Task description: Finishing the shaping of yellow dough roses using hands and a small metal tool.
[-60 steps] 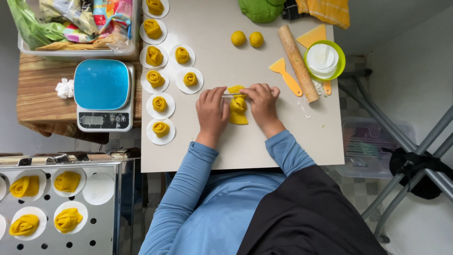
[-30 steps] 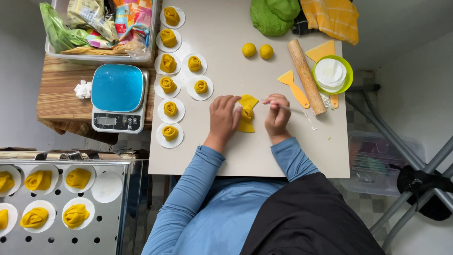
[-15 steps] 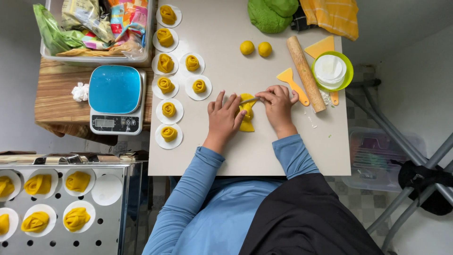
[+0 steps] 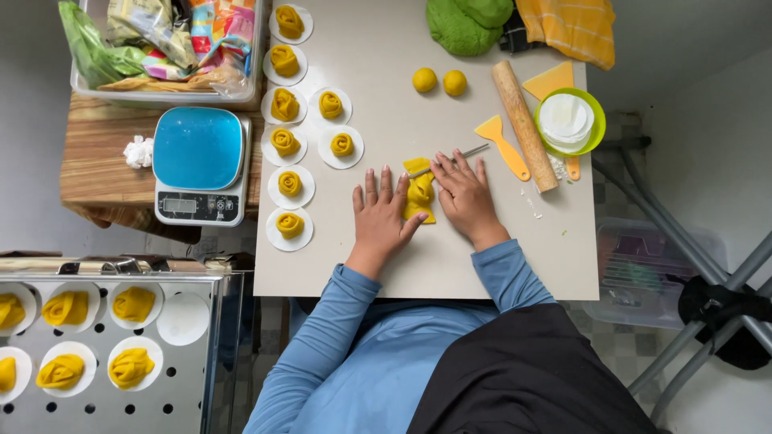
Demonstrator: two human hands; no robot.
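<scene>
Yellow dough piece (image 4: 419,191) lies near the middle of the pale worktable (image 4: 482,257), between the two hands. It is a folded, pleated strip, bright yellow, bunched in the centre with flatter ends showing above and below.

Left hand (image 4: 380,215) rests flat on the table, fingers spread and extended, thumb touching the lower left edge of the dough; it grasps nothing. Right hand (image 4: 465,193) lies on the right side of the dough, fingers loosely curled. A thin stick (image 4: 462,155) runs from under its fingertips up and to the right, with its other end toward the top of the dough; whether the fingers pinch it or merely press it cannot be determined.

Left of the hands, rolled yellow dough flowers (image 4: 290,183) sit on round white papers in two columns. Right of the hands lie a yellow scraper (image 4: 503,145), a wooden rolling pin (image 4: 524,124) and a green bowl (image 4: 597,128) of white paper discs. Two yellow dough balls (image 4: 439,81) lie farther up the table.
</scene>
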